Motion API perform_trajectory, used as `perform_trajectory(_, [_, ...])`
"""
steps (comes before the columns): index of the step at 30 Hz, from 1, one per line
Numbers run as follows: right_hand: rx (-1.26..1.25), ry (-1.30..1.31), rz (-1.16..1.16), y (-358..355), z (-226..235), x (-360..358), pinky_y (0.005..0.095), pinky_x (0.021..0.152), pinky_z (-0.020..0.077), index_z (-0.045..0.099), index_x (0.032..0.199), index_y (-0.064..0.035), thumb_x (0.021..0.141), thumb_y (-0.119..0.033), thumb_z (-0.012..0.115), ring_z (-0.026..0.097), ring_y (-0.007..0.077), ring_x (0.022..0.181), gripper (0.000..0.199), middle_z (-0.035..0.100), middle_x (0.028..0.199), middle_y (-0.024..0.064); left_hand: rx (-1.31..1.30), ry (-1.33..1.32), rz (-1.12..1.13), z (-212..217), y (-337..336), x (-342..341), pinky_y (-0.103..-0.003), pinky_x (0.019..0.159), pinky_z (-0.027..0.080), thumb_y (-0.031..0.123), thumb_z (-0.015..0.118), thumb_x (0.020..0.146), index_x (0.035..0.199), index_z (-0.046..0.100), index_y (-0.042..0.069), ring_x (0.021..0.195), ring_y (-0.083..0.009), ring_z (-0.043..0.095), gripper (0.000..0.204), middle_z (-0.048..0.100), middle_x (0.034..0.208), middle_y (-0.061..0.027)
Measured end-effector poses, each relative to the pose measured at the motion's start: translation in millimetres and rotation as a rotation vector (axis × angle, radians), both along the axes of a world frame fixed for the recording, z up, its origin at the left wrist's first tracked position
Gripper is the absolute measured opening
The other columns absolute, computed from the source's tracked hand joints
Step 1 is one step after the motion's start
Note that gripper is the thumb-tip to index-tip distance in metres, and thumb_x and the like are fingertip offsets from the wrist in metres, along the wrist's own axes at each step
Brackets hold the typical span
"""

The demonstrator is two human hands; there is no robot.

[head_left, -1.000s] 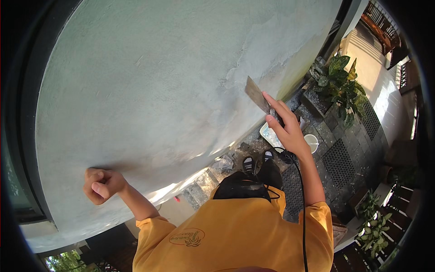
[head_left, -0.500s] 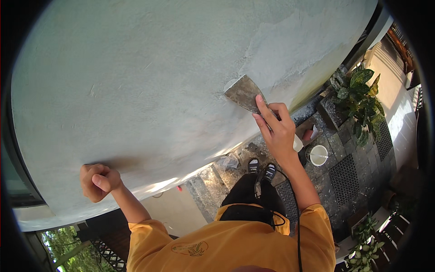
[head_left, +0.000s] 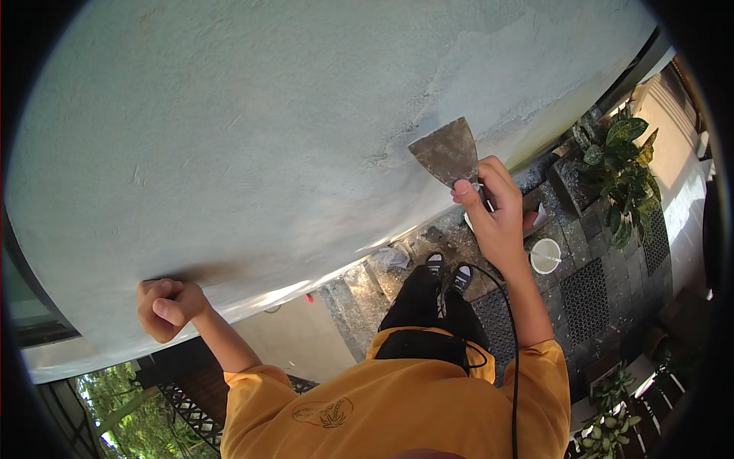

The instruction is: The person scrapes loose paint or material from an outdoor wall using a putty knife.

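My right hand (head_left: 501,210) is closed around the handle of a putty knife (head_left: 447,153), its fingers hiding most of that handle. The knife's wide, stained metal blade points up and to the left. It overlaps the pale wall (head_left: 252,115) in view; whether its edge touches the surface I cannot tell. Rough, uneven plaster (head_left: 390,153) shows on the wall just left of the blade. At the lower left, my left hand (head_left: 168,310) is curled up close to the wall, with a dark shadow beside it. What its fingers hold, if anything, is hidden.
On the stone paving to the right stands a white bucket (head_left: 545,255) with a stick-like thing in it. A leafy plant (head_left: 631,164) grows beyond it. Crumpled clear plastic (head_left: 392,256) lies near my feet. A black cable (head_left: 514,367) runs down past my right arm.
My right hand has moved rightward with the putty knife, and the blade has turned more upright and shows more of its face. My left hand stays almost in place.
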State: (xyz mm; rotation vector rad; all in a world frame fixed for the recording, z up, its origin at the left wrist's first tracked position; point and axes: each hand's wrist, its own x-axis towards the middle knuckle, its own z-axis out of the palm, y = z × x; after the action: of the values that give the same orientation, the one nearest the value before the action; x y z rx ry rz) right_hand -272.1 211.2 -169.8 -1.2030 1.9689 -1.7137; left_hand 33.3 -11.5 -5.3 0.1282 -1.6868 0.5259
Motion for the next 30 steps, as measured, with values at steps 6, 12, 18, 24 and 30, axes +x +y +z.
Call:
perform_trajectory(6, [-0.096, -0.680, 0.332, -3.1, 21.9, 6.5, 0.0243, 0.057, 0.0422, 0.050, 0.097, -0.0011, 0.097, -0.020, 0.058, 0.053, 0.0081, 0.064, 0.020, 0.058, 0.076, 0.0026, 0.011, -0.013, -0.026, 0.6, -1.7, -1.1, -0.024, 0.036, 0.023, 0.019, 0.048, 0.090, 0.063, 0.051, 0.001, 0.035, -0.0114, 0.034, 0.033, 0.037, 0.040, -0.0023])
perform_trajectory(12, [0.025, -0.192, 0.017, -19.5, 37.9, -0.4, 0.0306, 0.052, 0.0414, 0.047, 0.089, -0.0011, 0.099, -0.028, 0.056, 0.051, 0.0182, 0.052, 0.030, 0.054, 0.062, 0.0121, 0.006, 0.029, -0.051, 0.6, 0.4, 2.5, -0.024, 0.036, 0.023, 0.020, 0.048, 0.092, 0.062, 0.047, 0.002, 0.035, -0.0102, 0.032, 0.034, 0.035, 0.041, -0.0013])
perform_trajectory(18, [0.005, -0.160, -0.099, -24.1, 22.2, -2.0, 0.0311, 0.048, 0.0375, 0.047, 0.077, -0.0015, 0.092, -0.033, 0.066, 0.045, 0.0175, 0.049, 0.040, 0.050, 0.056, 0.0120, -0.020, 0.005, -0.028, 4.2, 0.8, -5.8, -0.023, 0.037, 0.024, 0.020, 0.041, 0.091, 0.062, 0.044, 0.004, 0.034, -0.0087, 0.029, 0.034, 0.031, 0.037, 0.0007])
perform_trajectory(24, [-0.137, -0.042, -0.322, -38.8, 21.7, 0.9, 0.0284, 0.040, 0.0322, 0.048, 0.070, -0.0032, 0.081, -0.036, 0.079, 0.035, 0.0154, 0.040, 0.046, 0.044, 0.047, 0.0060, -0.022, 0.076, -0.026, 5.3, 0.4, -5.0, -0.025, 0.037, 0.025, 0.017, 0.040, 0.088, 0.062, 0.042, 0.005, 0.032, -0.0090, 0.028, 0.029, 0.031, 0.037, -0.0001])
perform_trajectory(30, [-0.102, 0.064, -0.343, -40.4, 26.0, -0.1, 0.0269, 0.039, 0.0305, 0.049, 0.068, -0.0036, 0.078, -0.038, 0.080, 0.034, 0.0147, 0.039, 0.048, 0.043, 0.047, 0.0057, -0.031, 0.110, -0.012, 5.2, -2.8, -0.5, -0.025, 0.037, 0.024, 0.017, 0.039, 0.087, 0.062, 0.041, 0.005, 0.031, -0.0092, 0.028, 0.028, 0.031, 0.038, -0.0002])
